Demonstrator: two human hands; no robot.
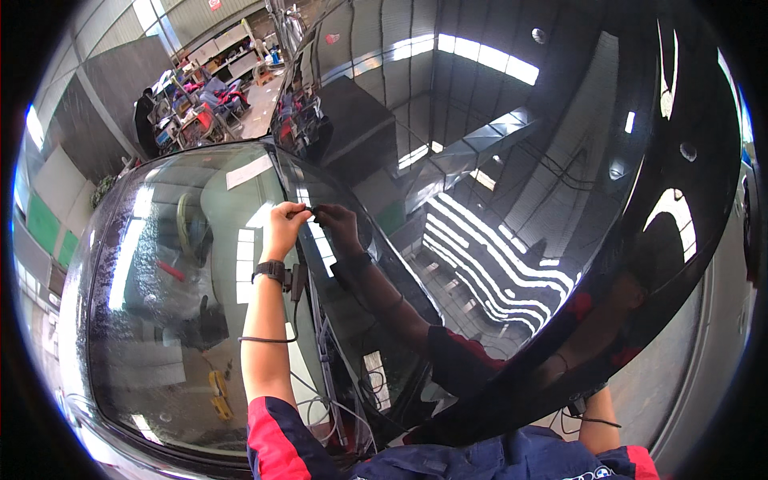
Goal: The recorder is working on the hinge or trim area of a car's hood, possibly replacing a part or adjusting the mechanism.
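Seemingly from above, the head view is looking down on a black car, its raised glossy hood filling the right and its windshield the left.

The person's left hand is reaching up to the seam where the glass is meeting the hood's rear edge, its fingers pinching closed on a small dark piece, perhaps a clip or the end of a trim strip. A dark watch is sitting on that wrist, and a thin cable is hanging beside the forearm. A mirrored hand in the paint is meeting it at the same spot.

To do this well, I judge the pinch should be staying at the very tip of the piece, pulling along the seam rather than away from the glass, so nothing is scraping the paint.

The right hand is hidden: only a forearm is showing at the lower edge, going under the hood's rim, so I cannot tell its grip. What the pinched piece truly is remains too small to make out, and reflections are confusing the windshield's surface. A distant cluttered workshop area is blurring at the top left.
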